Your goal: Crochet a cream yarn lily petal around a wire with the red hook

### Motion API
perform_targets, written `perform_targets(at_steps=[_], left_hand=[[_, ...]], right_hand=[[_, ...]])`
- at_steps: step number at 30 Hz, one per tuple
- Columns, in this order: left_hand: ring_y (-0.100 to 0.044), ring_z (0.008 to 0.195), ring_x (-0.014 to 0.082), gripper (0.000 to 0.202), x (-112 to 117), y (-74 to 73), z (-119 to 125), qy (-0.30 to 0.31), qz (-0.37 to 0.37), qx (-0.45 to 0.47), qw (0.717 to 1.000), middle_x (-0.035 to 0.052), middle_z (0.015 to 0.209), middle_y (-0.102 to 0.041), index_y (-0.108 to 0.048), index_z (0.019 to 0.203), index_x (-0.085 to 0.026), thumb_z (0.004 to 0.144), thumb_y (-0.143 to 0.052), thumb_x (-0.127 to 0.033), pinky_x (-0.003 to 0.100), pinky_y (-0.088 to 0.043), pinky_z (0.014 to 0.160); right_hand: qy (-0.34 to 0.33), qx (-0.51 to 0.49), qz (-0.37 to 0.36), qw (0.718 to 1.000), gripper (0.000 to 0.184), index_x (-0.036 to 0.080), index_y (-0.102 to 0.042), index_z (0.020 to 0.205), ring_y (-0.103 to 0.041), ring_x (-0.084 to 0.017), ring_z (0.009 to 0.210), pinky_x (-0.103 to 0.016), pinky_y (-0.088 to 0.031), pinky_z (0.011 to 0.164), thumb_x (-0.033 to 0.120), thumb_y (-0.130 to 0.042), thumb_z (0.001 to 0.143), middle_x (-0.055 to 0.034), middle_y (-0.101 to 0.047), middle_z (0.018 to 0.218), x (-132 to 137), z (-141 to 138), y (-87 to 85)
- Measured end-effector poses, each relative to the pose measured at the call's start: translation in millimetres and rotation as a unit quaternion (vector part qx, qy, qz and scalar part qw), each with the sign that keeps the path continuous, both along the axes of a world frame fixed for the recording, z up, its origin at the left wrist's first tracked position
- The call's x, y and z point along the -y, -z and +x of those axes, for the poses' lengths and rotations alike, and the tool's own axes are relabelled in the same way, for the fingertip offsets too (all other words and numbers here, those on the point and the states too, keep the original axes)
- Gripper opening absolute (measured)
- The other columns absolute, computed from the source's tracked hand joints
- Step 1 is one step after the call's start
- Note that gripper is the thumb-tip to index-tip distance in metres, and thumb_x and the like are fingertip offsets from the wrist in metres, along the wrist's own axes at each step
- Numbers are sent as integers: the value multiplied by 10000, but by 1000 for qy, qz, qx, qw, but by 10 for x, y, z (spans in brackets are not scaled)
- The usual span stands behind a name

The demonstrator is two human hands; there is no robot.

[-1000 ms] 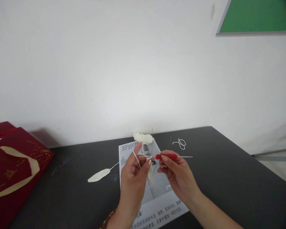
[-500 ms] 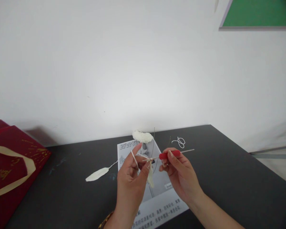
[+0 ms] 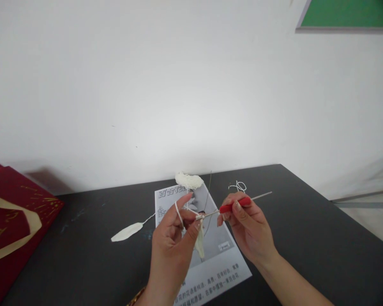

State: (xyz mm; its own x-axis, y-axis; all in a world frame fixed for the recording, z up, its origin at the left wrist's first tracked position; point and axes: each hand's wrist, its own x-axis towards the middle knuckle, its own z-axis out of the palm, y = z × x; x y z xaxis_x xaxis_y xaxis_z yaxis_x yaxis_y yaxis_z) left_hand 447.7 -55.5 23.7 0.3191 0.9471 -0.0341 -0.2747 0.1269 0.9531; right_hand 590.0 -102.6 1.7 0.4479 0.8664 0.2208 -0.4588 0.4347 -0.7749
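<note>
My left hand (image 3: 175,238) pinches a small cream crochet piece (image 3: 199,246) between thumb and fingers, and it hangs below the fingertips. White yarn loops over the raised index finger of that hand. In my right hand (image 3: 247,225) is a crochet hook (image 3: 234,205) with a red handle. Its thin metal tip reaches left to the stitches at my left fingertips, and its other metal end sticks out to the right. A thin wire (image 3: 209,191) stands up behind the crochet piece. Under both hands lies a printed sheet (image 3: 217,265).
A skein of cream yarn (image 3: 189,180) rests at the sheet's top edge. Left of the sheet lies a finished-looking white crocheted petal (image 3: 127,232) with a thin tail. A short white cord (image 3: 241,186) is coiled at the back of the black table (image 3: 306,229). A red gift bag (image 3: 15,221) stands at left.
The hook's handle has moved slightly right and tilted, its right end higher. My left hand keeps its hold on the crochet piece. The whole view has shifted a little.
</note>
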Motion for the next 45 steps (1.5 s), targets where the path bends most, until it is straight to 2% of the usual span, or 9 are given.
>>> perform_targets(at_steps=[7, 16, 23, 27, 29, 31, 34, 38, 45], left_hand=[[-588, 677, 96, 424, -42, 32, -21, 18, -45, 17, 999, -26, 734, -638, -663, 1079, -251, 670, -766, -208, 182, -450, 638], [-640, 708, 116, 466, -81, 59, 5, 17, -84, 53, 995, -36, 705, -639, -657, 1092, -261, 650, -777, -174, 193, -470, 651], [-651, 729, 117, 481, -76, 44, -11, 21, -100, 70, 992, -36, 729, -647, -656, 1102, -256, 647, -777, -164, 191, -478, 675], [-648, 720, 109, 466, -76, 46, -5, 25, -95, 67, 993, -36, 704, -645, -663, 1091, -250, 649, -773, -152, 188, -481, 687], [-640, 714, 102, 463, -77, 54, -4, 26, -93, 65, 993, -37, 701, -642, -661, 1097, -249, 657, -770, -155, 181, -478, 685], [-629, 694, 90, 456, -79, 62, -6, 29, -94, 63, 993, -36, 706, -641, -660, 1100, -247, 665, -766, -156, 172, -475, 671], [-619, 687, 86, 448, -80, 66, -10, 35, -96, 63, 993, -32, 707, -647, -666, 1092, -240, 665, -765, -147, 168, -478, 665], [-599, 647, 75, 442, -71, 54, -5, 44, -89, 67, 993, -28, 694, -661, -669, 1086, -237, 666, -761, -132, 157, -473, 628], [-613, 641, 83, 501, -48, 13, -3, 37, -92, 69, 993, -39, 687, -667, -638, 1142, -273, 673, -756, -141, 172, -482, 633]], right_hand=[[52, 16, 8, 998, 61, 201, -653, 828, -594, -100, 586, -249, -507, 596, 237, -613, 856, 20, -634, 736, 36, -47, 49], [45, -24, -20, 998, 66, 200, -648, 862, -598, -114, 602, -266, -553, 605, 252, -606, 862, 15, -650, 675, 62, -100, 50], [-64, -145, -62, 985, 86, 197, -643, 865, -548, -71, 476, -224, -558, 534, 281, -634, 846, 33, -623, 579, 21, -78, 53], [-110, -168, -69, 977, 137, 179, -643, 779, -580, -91, 590, -223, -574, 527, 309, -684, 799, 9, -654, 707, 24, -81, 47], [-111, -151, -70, 980, 145, 168, -648, 753, -578, -95, 604, -224, -577, 520, 301, -696, 787, 5, -652, 722, 23, -88, 43], [-97, -133, -83, 983, 112, 172, -670, 813, -580, -89, 573, -215, -571, 524, 269, -712, 774, 9, -655, 688, 15, -97, 40], [-67, -109, -100, 987, 170, 177, -690, 882, -602, -90, 541, -204, -560, 535, 236, -748, 734, 8, -676, 660, -9, -115, 42], [-62, -72, -109, 990, 149, 157, -708, 804, -639, -101, 546, -194, -546, 544, 209, -783, 685, -7, -705, 686, -31, -150, 62], [-105, -108, -85, 985, 106, 180, -673, 844, -626, -104, 525, -230, -552, 544, 271, -689, 795, 7, -677, 618, -8, -143, 88]])
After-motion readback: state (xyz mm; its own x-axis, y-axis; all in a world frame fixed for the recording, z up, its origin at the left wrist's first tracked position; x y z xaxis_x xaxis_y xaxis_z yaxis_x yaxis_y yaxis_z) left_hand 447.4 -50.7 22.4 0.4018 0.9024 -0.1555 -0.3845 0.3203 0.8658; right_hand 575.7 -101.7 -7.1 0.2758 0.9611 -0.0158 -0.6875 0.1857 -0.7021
